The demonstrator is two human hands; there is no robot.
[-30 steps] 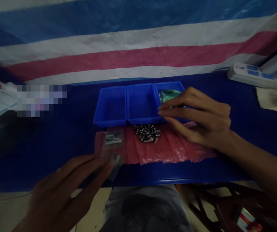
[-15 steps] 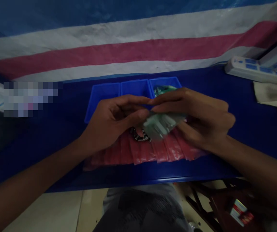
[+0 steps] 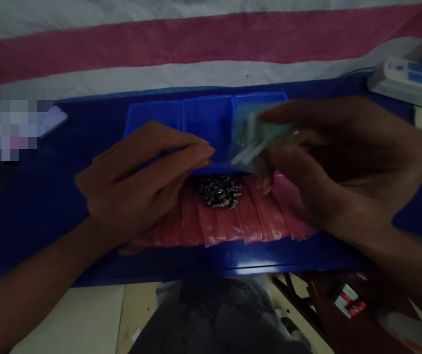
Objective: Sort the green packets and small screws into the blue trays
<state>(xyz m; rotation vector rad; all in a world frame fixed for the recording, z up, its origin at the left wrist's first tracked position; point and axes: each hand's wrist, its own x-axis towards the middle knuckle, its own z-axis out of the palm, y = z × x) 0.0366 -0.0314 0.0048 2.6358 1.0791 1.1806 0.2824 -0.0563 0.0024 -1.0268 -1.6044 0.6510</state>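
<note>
The right hand (image 3: 343, 157) is pinching a small clear plastic bag (image 3: 253, 135), thin and crinkly, with pale slender pieces inside, above the right-hand one of three blue rectangular plastic trays (image 3: 207, 123). The bag is blurring at its edges. The left hand (image 3: 140, 172) is resting with fingers loosely curved and gripping nothing, lying over the left tray's front rim. A heap of small shiny metal cylinders (image 3: 218, 191) is sitting on glossy red plastic sheets (image 3: 229, 221) covering the smooth blue table (image 3: 48, 206).
</note>
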